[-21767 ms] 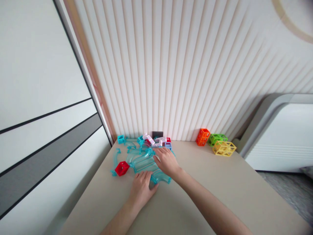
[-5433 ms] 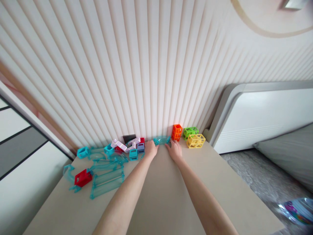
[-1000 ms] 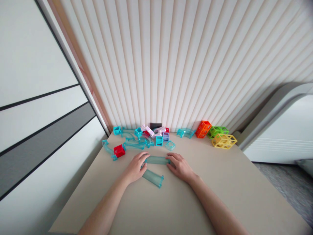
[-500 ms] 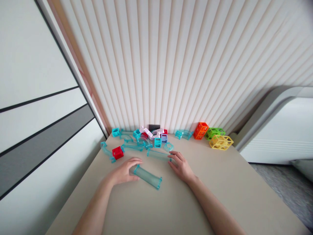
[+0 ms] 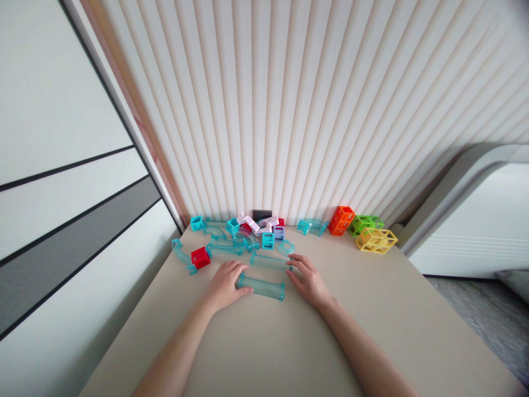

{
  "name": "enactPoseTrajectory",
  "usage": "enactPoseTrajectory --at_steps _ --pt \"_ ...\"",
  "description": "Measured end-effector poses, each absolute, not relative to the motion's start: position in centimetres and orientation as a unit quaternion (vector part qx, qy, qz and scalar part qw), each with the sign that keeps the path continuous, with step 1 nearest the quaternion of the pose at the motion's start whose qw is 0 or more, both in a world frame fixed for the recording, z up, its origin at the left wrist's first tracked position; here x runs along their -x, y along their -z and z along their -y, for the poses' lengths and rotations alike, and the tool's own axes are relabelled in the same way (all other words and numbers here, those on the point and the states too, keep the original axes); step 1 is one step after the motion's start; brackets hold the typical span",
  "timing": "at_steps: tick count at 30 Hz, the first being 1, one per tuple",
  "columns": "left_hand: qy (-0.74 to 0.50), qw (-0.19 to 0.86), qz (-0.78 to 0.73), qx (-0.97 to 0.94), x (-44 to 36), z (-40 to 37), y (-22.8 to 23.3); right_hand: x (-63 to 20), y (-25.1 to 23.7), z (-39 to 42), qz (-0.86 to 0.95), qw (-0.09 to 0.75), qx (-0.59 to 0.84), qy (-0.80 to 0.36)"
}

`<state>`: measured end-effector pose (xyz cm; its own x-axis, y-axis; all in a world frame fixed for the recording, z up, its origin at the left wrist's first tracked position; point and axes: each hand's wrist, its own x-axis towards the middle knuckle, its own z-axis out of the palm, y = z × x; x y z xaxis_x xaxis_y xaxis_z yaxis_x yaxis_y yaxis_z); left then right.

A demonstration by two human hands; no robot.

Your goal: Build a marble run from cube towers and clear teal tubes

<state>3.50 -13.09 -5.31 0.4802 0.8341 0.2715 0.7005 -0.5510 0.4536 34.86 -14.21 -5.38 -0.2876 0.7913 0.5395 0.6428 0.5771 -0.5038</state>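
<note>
Hands (image 5: 225,282) and (image 5: 309,280) are now bracketing the nearer of 2 clear teal track tubes (image 5: 261,286), swung from slanted to level beside its twin (image 5: 269,260) on the table (image 5: 289,353), each grip loosely touching an end.

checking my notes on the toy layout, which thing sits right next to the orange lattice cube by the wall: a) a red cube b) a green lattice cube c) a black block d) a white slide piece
b: the green plastic lattice cube lies just right of the orange plastic lattice cube at the ribbed wall, with the yellow plastic lattice cube in front of it.
</note>
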Motion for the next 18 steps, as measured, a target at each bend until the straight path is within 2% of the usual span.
enactPoseTrajectory --at_steps 11,18 --pt "-0.313 0.156 -0.430 -0.832 -2.9 12.9 6.3 -34.7 4.8 14.7 0.820 0.388 0.405 -0.115" --pt "-0.309 0.170 -0.425 -0.834 -3.4 12.9 6.2 -33.9 5.1 14.7 0.846 0.358 0.373 -0.128"
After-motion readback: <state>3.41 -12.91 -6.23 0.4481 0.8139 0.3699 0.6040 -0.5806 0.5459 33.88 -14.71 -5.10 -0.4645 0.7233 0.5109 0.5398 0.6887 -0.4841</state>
